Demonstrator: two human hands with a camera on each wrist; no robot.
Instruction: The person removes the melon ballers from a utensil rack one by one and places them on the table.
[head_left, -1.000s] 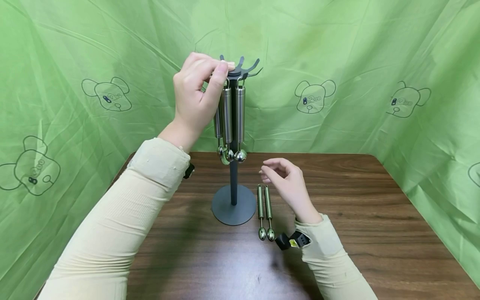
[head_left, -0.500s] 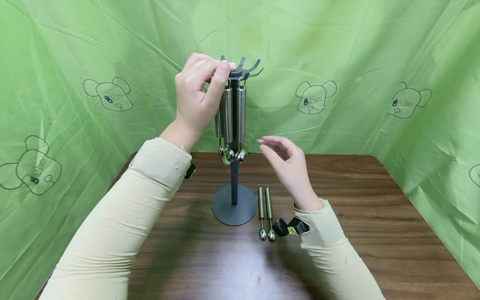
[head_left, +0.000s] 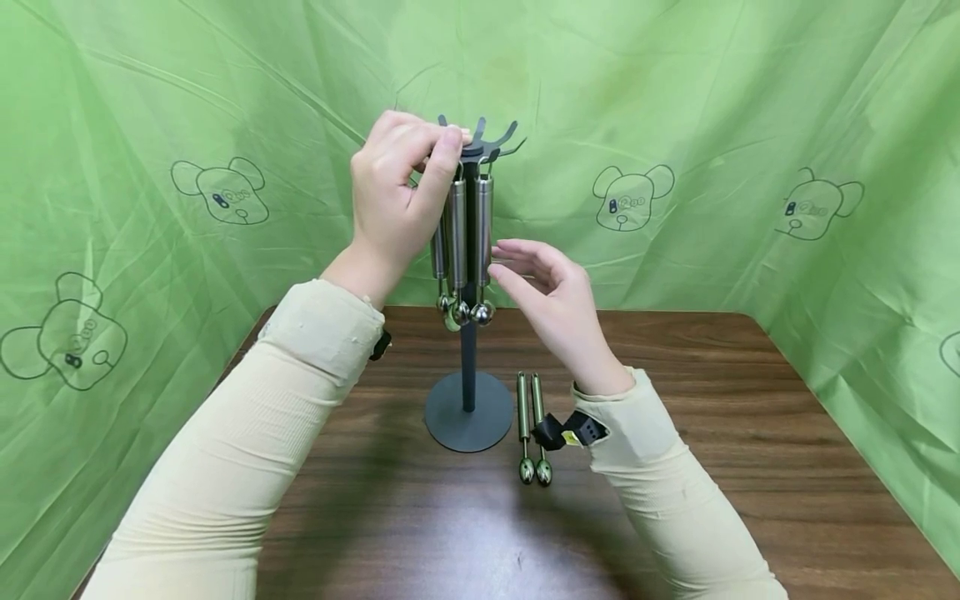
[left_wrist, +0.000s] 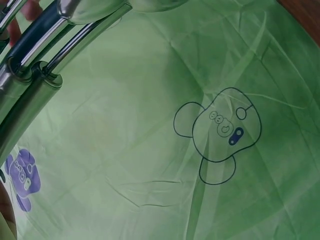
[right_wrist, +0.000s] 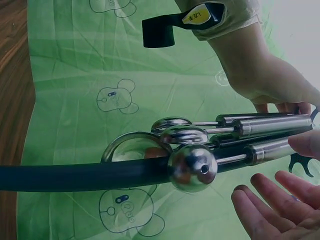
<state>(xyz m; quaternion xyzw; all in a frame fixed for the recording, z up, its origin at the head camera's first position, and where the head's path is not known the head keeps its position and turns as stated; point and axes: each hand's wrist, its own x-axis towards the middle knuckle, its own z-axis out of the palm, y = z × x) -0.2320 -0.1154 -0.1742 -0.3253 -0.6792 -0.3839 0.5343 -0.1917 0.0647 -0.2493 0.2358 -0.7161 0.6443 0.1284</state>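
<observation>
A dark metal hanging rack (head_left: 468, 350) stands upright on a round base, its curved hooks spread at the top. My left hand (head_left: 397, 183) holds the rack's top, thumb and fingers about the hooks on the left side. Several steel melon ballers (head_left: 483, 221) hang below, scoops downward; the right wrist view shows their rounded scoops (right_wrist: 192, 167) close together. Beside the front right baller's handle is my right hand (head_left: 558, 300), its thumb at the handle and its fingers (right_wrist: 270, 210) spread apart.
Two more melon ballers (head_left: 523, 417) lie side by side on the brown wooden table (head_left: 720, 433), right of the rack's base. A green curtain (head_left: 712, 83) with printed bear heads surrounds the table. A black wrist camera (head_left: 551, 433) overlaps one lying baller.
My right hand has risen from above the lying melon ballers and moved left to the hanging ones. The left hand stays at the rack's top.
</observation>
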